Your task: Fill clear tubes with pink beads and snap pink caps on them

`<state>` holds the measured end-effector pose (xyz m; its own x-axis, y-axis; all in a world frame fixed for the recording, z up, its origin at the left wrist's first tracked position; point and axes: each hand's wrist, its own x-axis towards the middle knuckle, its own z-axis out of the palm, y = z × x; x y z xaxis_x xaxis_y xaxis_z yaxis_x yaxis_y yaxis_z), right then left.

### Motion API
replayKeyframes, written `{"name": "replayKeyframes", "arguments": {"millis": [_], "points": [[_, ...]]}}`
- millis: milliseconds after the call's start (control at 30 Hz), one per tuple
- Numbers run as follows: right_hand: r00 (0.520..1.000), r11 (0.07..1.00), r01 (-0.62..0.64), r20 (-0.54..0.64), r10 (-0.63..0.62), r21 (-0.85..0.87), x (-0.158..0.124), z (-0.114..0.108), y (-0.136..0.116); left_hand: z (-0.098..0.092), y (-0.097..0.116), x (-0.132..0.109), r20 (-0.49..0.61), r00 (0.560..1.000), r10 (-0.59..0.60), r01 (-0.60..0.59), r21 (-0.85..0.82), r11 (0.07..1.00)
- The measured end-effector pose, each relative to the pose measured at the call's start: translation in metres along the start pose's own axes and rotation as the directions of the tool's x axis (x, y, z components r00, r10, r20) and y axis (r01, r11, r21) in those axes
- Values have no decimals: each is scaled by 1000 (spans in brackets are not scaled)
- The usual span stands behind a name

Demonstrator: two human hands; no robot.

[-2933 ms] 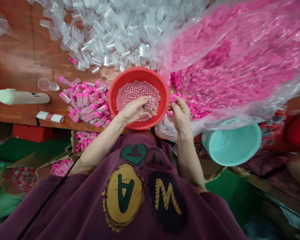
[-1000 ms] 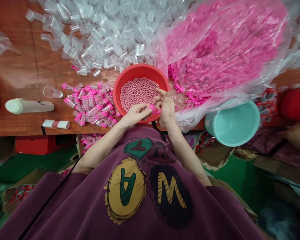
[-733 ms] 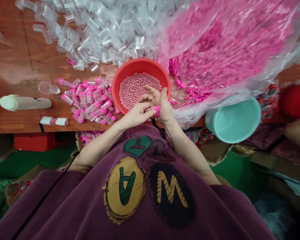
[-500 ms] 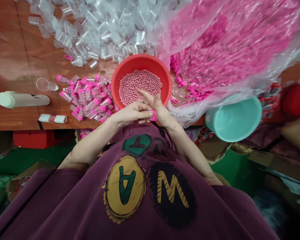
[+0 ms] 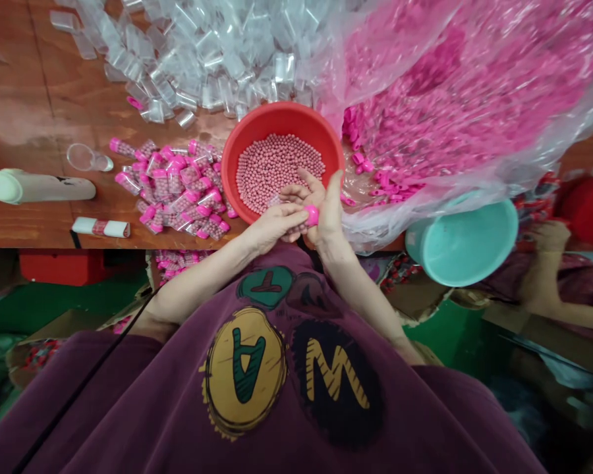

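Observation:
Just over the near rim of a red bowl (image 5: 282,112) of pink beads (image 5: 277,164), my left hand (image 5: 279,222) pinches a small bead-filled bottle with a bright pink cap (image 5: 311,214). The bottle's body is mostly covered by my fingers. My right hand (image 5: 326,205) is beside it, thumb raised and fingers spread, its palm against or very near the cap; I cannot tell whether they touch. Left of the bowl lies a heap of filled, pink-capped bottles (image 5: 178,184).
Clear empty bottles (image 5: 212,56) are piled at the back. A plastic bag of pink caps (image 5: 464,99) spreads behind right, near a turquoise tub (image 5: 469,240). At left are a clear cup (image 5: 82,158) and a whitish cylinder (image 5: 44,186). A co-worker's hand (image 5: 548,236) shows at right.
My right palm has turned and its fingers have spread, exposing more of the pink cap. Both hands have shifted slightly right. At the far right, the co-worker's hand has come into view.

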<state>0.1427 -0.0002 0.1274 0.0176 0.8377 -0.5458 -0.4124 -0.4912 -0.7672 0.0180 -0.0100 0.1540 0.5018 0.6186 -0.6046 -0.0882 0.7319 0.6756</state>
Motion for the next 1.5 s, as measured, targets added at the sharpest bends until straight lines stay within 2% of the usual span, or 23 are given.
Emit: {"name": "replayKeyframes", "arguments": {"millis": [33, 100, 167, 233, 300, 367, 433, 467, 500, 533, 567, 633, 667, 700, 767, 867, 967, 1067, 1167, 1267, 1367, 1433, 1500], "points": [[999, 1000, 18, -42, -17, 22, 4, -2, 8, -1, -4, 3, -10, 997, -71, 69, -109, 992], [993, 998, 65, -102, -66, -14, 11, -9, 25, -5, -11, 7, -56, 991, -118, 103, -228, 968], [988, 986, 96, -110, -111, -137, 16, -23, 41, -18, -16, 9, -153, 986, -59, 24, -223, 974], [983, 941, 122, -92, -158, -316, 20, -40, 54, -45, -19, 6, -325, 944, 64, -106, -112, 988], [974, 842, 123, -99, -204, -525, 23, -57, 63, -84, -19, -3, -537, 811, 234, -217, 95, 972], [968, 672, 101, -82, -236, -733, 27, -66, 68, -129, -18, -16, -662, 606, 441, -231, 384, 894], [981, 415, 103, 23, -195, -904, 33, -65, 70, -165, -17, -28, -661, 401, 635, -83, 664, 743], [988, 265, 120, 89, -129, -957, 37, -62, 71, -176, -15, -31, -630, 331, 702, 19, 748, 663], [990, 119, 139, 135, -42, -983, 42, -56, 71, -181, -15, -32, -587, 304, 751, 98, 803, 588], [987, -9, 153, 152, 50, -988, 46, -50, 71, -180, -14, -29, -545, 319, 775, 137, 836, 531], [981, -108, 161, 147, 130, -981, 51, -45, 71, -174, -14, -22, -505, 380, 775, 130, 859, 496], [966, -208, 166, 117, 228, -964, 60, -36, 72, -148, -18, 1, -411, 587, 697, 36, 874, 485], [962, -225, 168, 109, 251, -960, 63, -34, 72, -133, -21, 17, -354, 709, 610, 3, 867, 499], [959, -232, 170, 106, 263, -958, 65, -33, 71, -117, -26, 35, -292, 804, 517, -2, 870, 494], [956, -239, 175, 107, 272, -955, 65, -32, 69, -93, -36, 68, -229, 913, 338, 54, 888, 457], [949, -242, 192, 118, 292, -951, 56, -33, 64, -79, -51, 102, -294, 932, 212, 190, 894, 406], [945, -188, 237, 181, 272, -953, 40, -35, 58, -89, -58, 110, -340, 915, 215, 239, 889, 390], [943, -19, 308, 303, 135, -951, 25, -47, 56, -100, -55, 107, -324, 901, 287, 208, 906, 369], [930, 224, 366, 344, -132, -903, 14, -76, 56, -95, -46, 113, -186, 931, 313, 92, 952, 293], [909, 366, 333, 192, -370, -869, 11, -115, 54, -80, -37, 133, -17, 974, 228, -30, 979, 201], [894, 413, 224, 18, -447, -883, 10, -155, 49, -71, -32, 154, 7, 992, 123, -23, 991, 129], [896, 436, 161, -54, -440, -885, 9, -176, 46, -71, -30, 162, 8, 994, 108, -24, 989, 149], [898, 473, 132, -98, -430, -871, 7, -188, 45, -74, -28, 165, 47, 988, 146, -82, 966, 244]]}}
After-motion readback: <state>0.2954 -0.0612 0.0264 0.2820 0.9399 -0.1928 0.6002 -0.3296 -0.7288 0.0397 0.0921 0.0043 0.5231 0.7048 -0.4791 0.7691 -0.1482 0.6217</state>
